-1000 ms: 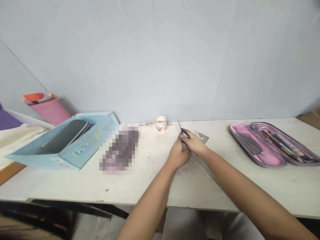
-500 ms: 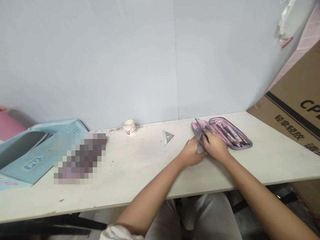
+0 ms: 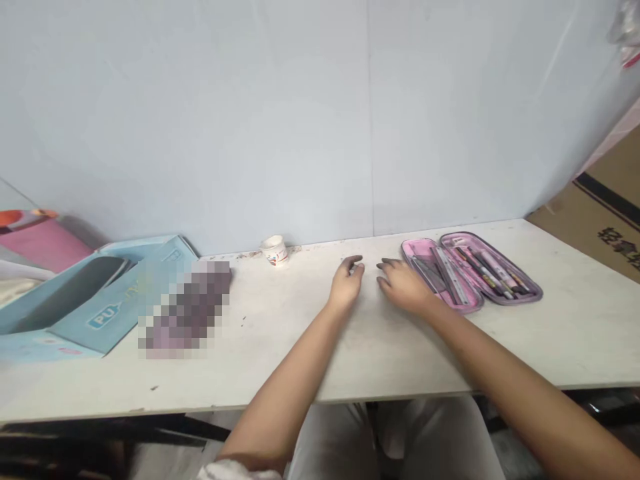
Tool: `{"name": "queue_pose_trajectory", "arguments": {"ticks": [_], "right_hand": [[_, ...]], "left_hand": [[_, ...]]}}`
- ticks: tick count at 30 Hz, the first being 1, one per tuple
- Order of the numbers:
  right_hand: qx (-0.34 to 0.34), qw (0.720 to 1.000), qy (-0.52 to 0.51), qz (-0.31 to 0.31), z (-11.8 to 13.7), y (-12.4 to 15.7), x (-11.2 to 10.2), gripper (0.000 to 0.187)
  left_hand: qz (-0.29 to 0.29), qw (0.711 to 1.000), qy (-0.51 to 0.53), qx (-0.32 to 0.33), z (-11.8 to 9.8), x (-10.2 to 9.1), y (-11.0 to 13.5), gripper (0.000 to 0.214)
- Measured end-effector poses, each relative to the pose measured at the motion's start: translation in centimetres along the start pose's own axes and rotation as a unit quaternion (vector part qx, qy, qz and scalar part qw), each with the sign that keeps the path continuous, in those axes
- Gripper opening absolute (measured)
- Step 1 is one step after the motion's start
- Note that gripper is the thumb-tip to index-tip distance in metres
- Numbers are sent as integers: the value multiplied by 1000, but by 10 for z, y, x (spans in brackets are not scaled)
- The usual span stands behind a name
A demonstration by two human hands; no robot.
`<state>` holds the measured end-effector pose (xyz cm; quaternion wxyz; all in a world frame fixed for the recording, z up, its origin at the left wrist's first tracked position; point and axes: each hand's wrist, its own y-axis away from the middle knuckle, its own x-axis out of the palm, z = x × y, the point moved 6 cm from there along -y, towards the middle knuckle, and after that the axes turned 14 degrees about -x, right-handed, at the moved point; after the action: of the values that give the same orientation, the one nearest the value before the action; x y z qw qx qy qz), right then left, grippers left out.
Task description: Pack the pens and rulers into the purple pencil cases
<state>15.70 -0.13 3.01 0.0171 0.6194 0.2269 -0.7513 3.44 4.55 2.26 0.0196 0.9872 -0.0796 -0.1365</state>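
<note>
My left hand [image 3: 347, 285] is over the middle of the table, its thumb and forefinger curled toward each other. Whatever may be between them is too small or hidden to make out. My right hand [image 3: 406, 287] has its fingers apart and holds nothing visible. Both hands have dark fingertips. Just right of my right hand lies an open pink pencil case [image 3: 475, 303]. In its left half are a ruler [image 3: 453, 277] and other flat tools; its right half carries several pens [image 3: 485, 270]. The triangular set square seen earlier is not visible.
A white paper cup [image 3: 275, 251] stands near the wall. Left of it lies a dark, pixelated object [image 3: 187, 310], beside a light blue box [image 3: 117, 310] marked PU. A brown carton [image 3: 595, 207] is at the far right.
Both hands have left the pencil case and moved left and apart. The ruler now lies in the case. The set square on the table has gone from sight. The view has shifted right-to-left.
</note>
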Motion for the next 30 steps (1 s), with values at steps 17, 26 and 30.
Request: {"name": "queue_pose_trajectory", "arguments": {"ticks": [17,26,30], "right_hand": [[-20,991,67,118,45,-48,33,32],[236,969,72,-18,-77,37,-38,40],[257,964,71,6,-103,68,-48,40]], "left_hand": [[87,917,281,-268,20,-15,-43,19],[232,958,-142,96,-45,62,-11,25],[197,834,-435,275,-43,100,7,36]]}}
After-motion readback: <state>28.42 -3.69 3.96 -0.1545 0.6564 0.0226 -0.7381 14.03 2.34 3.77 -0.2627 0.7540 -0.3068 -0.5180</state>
